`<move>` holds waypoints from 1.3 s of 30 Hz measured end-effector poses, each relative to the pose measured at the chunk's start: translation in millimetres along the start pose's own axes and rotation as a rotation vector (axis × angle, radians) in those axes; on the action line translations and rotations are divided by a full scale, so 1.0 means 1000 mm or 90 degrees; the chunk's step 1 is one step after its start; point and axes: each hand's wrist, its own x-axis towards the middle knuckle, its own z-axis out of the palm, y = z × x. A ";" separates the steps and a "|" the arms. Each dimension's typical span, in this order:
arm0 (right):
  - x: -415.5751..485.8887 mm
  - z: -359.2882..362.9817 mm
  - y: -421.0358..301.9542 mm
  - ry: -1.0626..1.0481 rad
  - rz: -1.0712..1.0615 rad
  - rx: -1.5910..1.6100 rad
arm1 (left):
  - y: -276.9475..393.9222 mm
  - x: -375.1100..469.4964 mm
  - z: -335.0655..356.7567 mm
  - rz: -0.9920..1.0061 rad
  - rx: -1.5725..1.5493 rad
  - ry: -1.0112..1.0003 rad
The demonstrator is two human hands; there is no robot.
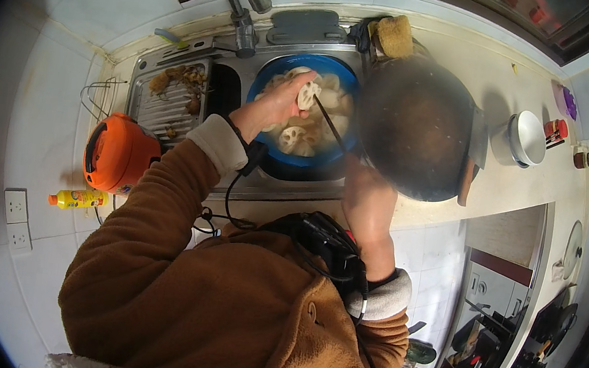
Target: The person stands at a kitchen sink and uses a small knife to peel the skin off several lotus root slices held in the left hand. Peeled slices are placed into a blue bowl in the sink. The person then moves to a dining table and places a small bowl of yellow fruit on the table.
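My left hand (281, 99) holds a pale slice of lotus root (308, 96) over a blue basin (343, 151) in the sink. In my right hand (369, 196) is a thin dark stick (330, 119), perhaps a chopstick; its tip meets the face of the slice, at or in one of the holes. The right fingers are blurred. Several lotus root slices (292, 137) and larger pale pieces (330, 98) sit in cloudy water inside the basin.
A large dark round board or pan (416, 133), blurred, stands right of the basin, a cleaver (478, 137) along its edge. Brown scraps (180, 81) lie on the drainboard (141, 104). An orange rice cooker (121, 154), faucet (244, 31), sponge (395, 35) and white container (529, 138) stand around.
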 end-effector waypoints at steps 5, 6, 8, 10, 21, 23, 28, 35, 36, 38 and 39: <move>0.004 0.000 -0.004 -0.015 0.016 -0.015 | 0.001 -0.001 0.003 0.019 0.040 -0.026; 0.003 -0.003 -0.004 -0.007 0.016 0.012 | 0.001 0.001 0.002 0.018 -0.007 -0.015; 0.002 -0.010 -0.004 -0.003 0.028 0.067 | 0.001 0.004 -0.002 0.020 -0.100 -0.018; 0.001 -0.013 -0.006 0.040 0.029 0.090 | 0.001 0.007 -0.007 0.009 -0.190 -0.032; 0.004 0.005 -0.001 0.069 -0.022 -0.021 | -0.017 0.001 0.007 -0.011 -0.279 -0.127; 0.006 0.010 -0.001 0.057 -0.010 -0.011 | -0.022 0.001 0.012 -0.001 -0.262 -0.101; 0.005 0.003 -0.004 0.020 0.030 0.084 | -0.026 0.014 0.012 0.025 -0.240 -0.003; -0.002 -0.019 -0.011 0.071 0.076 0.165 | -0.017 0.021 -0.015 0.064 -0.391 -0.125; -0.001 -0.018 -0.012 0.076 0.072 0.166 | -0.017 0.022 -0.015 0.063 -0.389 -0.130; 0.000 -0.017 -0.013 0.082 0.058 0.153 | -0.019 0.022 -0.013 0.050 -0.384 -0.112; 0.001 -0.016 -0.013 0.083 0.049 0.146 | -0.019 0.021 -0.012 0.047 -0.387 -0.125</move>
